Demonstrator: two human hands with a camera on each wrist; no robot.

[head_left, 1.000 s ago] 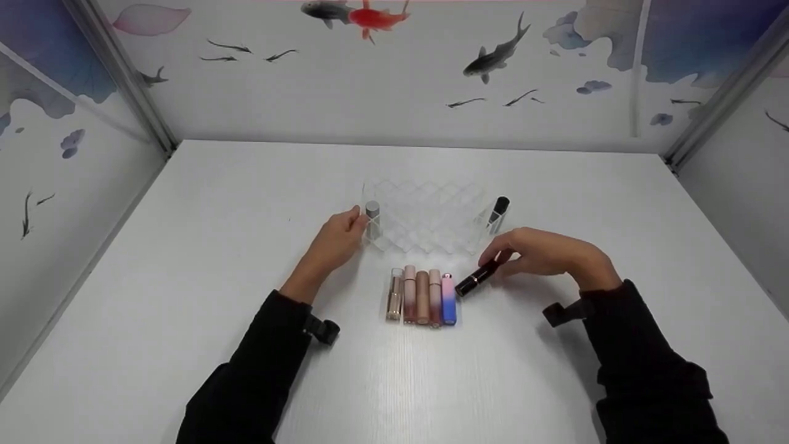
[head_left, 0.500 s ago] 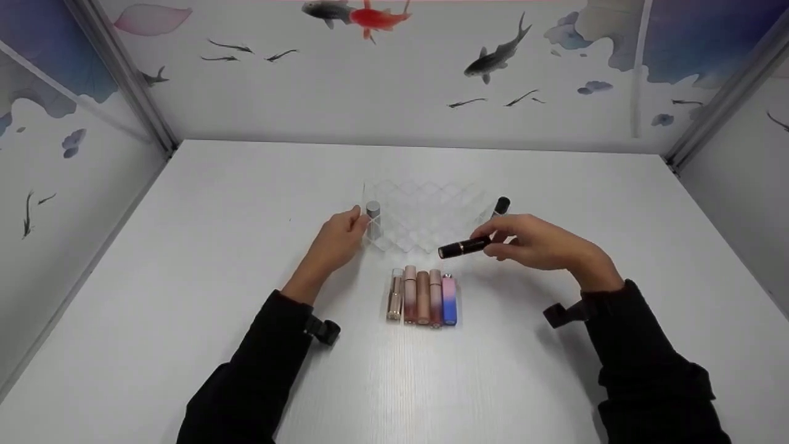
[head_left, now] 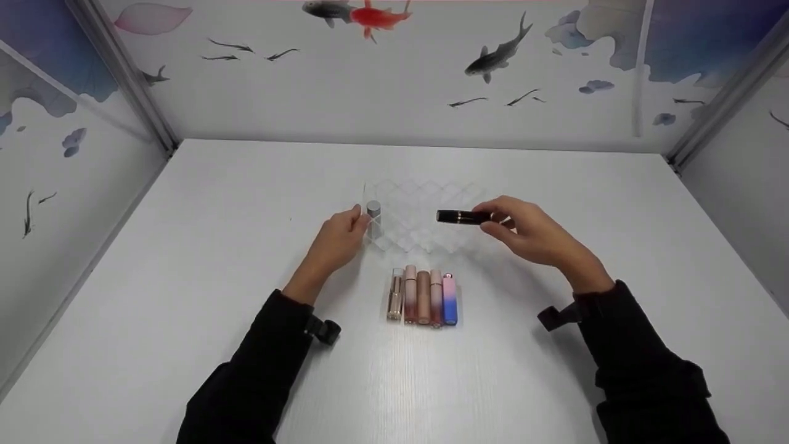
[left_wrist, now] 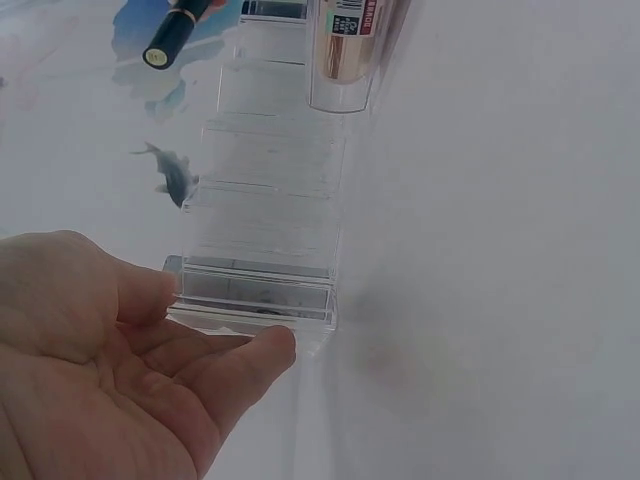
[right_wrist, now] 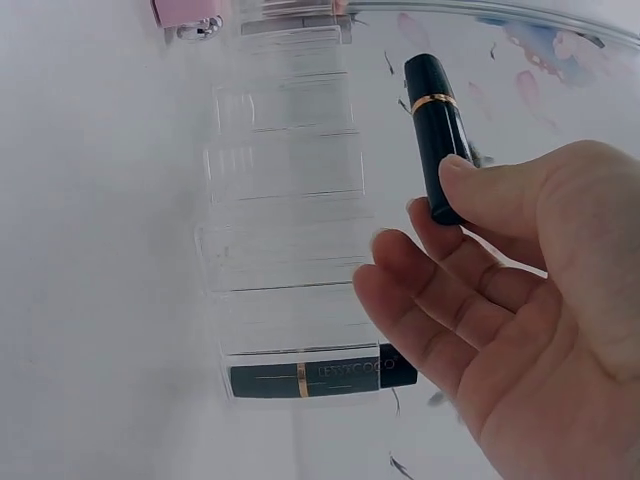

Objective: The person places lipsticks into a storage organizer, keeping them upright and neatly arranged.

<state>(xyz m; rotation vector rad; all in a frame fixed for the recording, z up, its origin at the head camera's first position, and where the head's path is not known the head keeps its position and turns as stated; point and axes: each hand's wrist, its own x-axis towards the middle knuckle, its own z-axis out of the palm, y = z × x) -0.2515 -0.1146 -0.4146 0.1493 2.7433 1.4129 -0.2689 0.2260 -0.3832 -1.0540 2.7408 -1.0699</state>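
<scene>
A clear ridged lipstick organizer [head_left: 419,237] stands mid-table. My left hand [head_left: 341,239] grips its left end, thumb and fingertips at the end wall in the left wrist view. A grey-capped tube [head_left: 373,210] sits upright in that end slot. My right hand [head_left: 529,233] pinches a black lipstick tube [head_left: 461,216] with a gold band between thumb and fingers. The tube is held sideways above the organizer, pointing left. The other right fingers are spread loosely. A second black tube [right_wrist: 335,376] fills the right end slot in the right wrist view; my right hand hides it from the head view.
Several tubes lie side by side in front of the organizer: a clear and gold one [head_left: 395,299], pink-capped lip glosses [head_left: 410,299], a brown one [head_left: 423,299] and a pink-and-blue one [head_left: 450,301]. Fish-patterned panels [head_left: 394,92] enclose the white table [head_left: 216,185].
My right hand has lifted the black lipstick tube from beside the row, up and back over the organizer, turning it level. My left hand has stayed at the organizer's left end.
</scene>
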